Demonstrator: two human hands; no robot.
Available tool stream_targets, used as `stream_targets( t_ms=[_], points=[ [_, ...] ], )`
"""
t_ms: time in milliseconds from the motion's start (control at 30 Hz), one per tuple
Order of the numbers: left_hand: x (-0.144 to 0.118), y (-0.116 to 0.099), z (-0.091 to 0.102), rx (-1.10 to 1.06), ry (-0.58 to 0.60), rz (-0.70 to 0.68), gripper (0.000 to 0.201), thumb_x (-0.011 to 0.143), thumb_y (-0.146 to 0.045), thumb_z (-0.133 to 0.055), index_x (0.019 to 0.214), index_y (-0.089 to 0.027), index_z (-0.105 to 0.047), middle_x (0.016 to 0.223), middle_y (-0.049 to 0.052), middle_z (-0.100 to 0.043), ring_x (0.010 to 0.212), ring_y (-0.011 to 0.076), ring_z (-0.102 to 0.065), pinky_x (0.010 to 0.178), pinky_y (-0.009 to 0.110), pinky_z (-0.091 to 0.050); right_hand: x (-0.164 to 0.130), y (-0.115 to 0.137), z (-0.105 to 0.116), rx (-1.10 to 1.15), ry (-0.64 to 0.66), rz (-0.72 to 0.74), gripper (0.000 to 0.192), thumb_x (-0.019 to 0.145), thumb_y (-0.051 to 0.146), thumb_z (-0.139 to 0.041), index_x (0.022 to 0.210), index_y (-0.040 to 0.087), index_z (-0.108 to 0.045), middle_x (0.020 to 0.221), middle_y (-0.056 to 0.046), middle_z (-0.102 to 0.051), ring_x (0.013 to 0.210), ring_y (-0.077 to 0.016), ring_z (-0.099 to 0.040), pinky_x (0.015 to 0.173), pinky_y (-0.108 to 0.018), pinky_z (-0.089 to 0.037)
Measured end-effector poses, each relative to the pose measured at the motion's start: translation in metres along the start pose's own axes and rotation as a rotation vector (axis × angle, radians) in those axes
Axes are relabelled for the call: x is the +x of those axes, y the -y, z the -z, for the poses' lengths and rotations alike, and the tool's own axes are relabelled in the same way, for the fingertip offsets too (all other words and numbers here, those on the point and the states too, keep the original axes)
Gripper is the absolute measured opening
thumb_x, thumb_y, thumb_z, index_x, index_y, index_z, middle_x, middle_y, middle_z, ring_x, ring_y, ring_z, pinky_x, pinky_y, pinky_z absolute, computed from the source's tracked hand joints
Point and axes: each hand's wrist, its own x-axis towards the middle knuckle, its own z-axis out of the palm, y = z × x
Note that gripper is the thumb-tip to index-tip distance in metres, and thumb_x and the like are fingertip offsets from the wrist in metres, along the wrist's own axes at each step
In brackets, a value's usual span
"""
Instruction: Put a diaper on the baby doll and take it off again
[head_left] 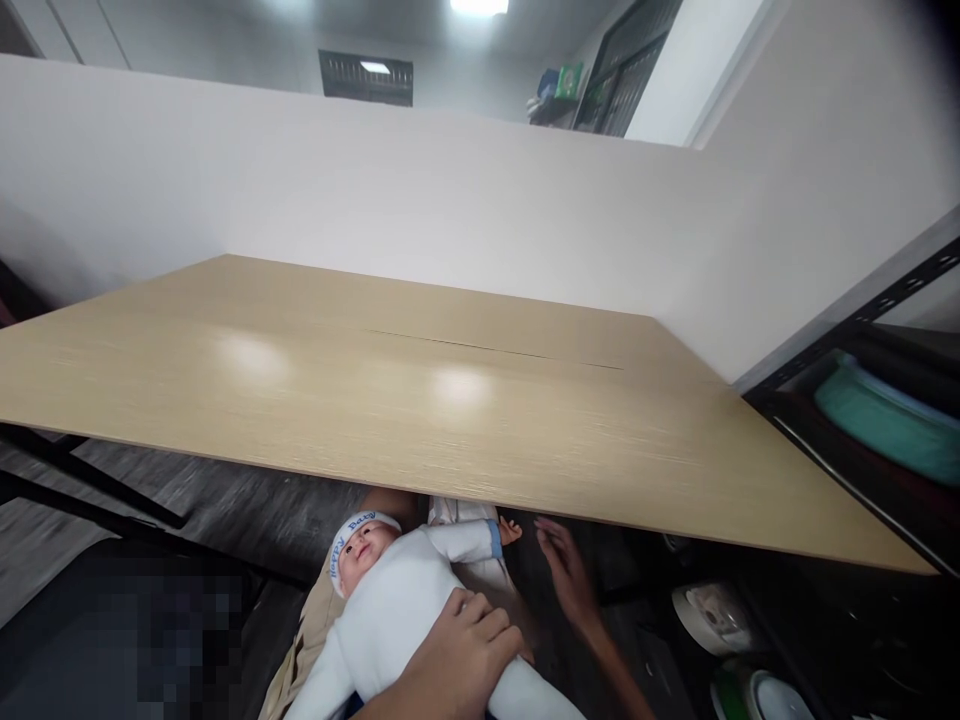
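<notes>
A baby doll (390,600) in a white suit and a white "Happy Baby" headband lies face up on my lap, just below the near edge of the wooden table (420,400). My left hand (461,650) is closed over the doll's belly. My right hand (566,575) hovers open to the right of the doll, fingers spread, close to the doll's small raised hand (510,530). A beige cloth (307,640) lies under the doll.
A white partition wall (375,190) stands behind the table. At the right, a black metal shelf (862,330) holds a teal basin (885,415). Bowls (709,615) sit low at the right. Black table legs (75,470) cross the dark floor at the left.
</notes>
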Motion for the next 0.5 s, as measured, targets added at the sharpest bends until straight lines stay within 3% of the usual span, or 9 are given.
stream_targets(
  t_ms=[100,200,333,433,500],
  points=[
    [-0.004,-0.001,0.001,-0.042,-0.057,-0.019,0.049,0.088,-0.054,-0.080,0.124,-0.026,-0.064,0.122,0.005,-0.070,0.112,0.0298,-0.063,0.098,0.044,-0.040,-0.009,0.031,0.023,-0.104,0.040,0.115,0.030,0.107,0.045,-0.061,0.129,0.025,-0.067,0.124,-0.011,-0.075,0.115,-0.0311,-0.073,0.102,-0.050,-0.062],
    [-0.008,0.001,-0.001,-0.097,-0.126,-0.058,0.044,0.090,-0.054,-0.080,0.128,-0.035,-0.067,0.115,0.000,-0.070,0.111,0.0261,-0.064,0.097,0.042,-0.039,-0.006,0.073,0.023,-0.209,0.251,0.351,0.038,0.106,0.027,-0.059,0.144,0.029,-0.062,0.138,-0.009,-0.070,0.130,-0.0295,-0.066,0.112,-0.049,-0.056],
    [-0.015,0.004,-0.008,-0.117,-0.239,-0.093,0.047,0.085,-0.057,-0.086,0.127,-0.041,-0.072,0.107,-0.002,-0.070,0.106,0.0235,-0.063,0.094,0.039,-0.040,0.017,0.116,-0.017,-0.356,0.635,0.495,0.053,0.102,0.021,-0.065,0.154,0.029,-0.055,0.151,-0.008,-0.063,0.139,-0.0285,-0.059,0.117,-0.046,-0.050],
    [-0.023,0.004,-0.005,-0.084,-0.323,-0.105,0.052,0.084,-0.057,-0.088,0.131,-0.040,-0.071,0.104,-0.002,-0.070,0.101,0.0222,-0.062,0.091,0.038,-0.042,0.036,0.134,-0.057,-0.541,0.822,0.496,0.043,0.099,0.021,-0.070,0.141,0.020,-0.063,0.133,-0.011,-0.070,0.120,-0.0305,-0.067,0.105,-0.044,-0.055],
    [-0.031,0.003,0.002,-0.044,-0.380,-0.136,0.058,0.088,-0.061,-0.084,0.138,-0.037,-0.068,0.105,0.000,-0.070,0.098,0.0228,-0.063,0.090,0.038,-0.045,0.044,0.146,-0.077,-0.581,0.875,0.518,0.033,0.097,0.021,-0.071,0.130,0.017,-0.067,0.124,-0.011,-0.071,0.111,-0.0301,-0.069,0.098,-0.041,-0.057]
  ],
)
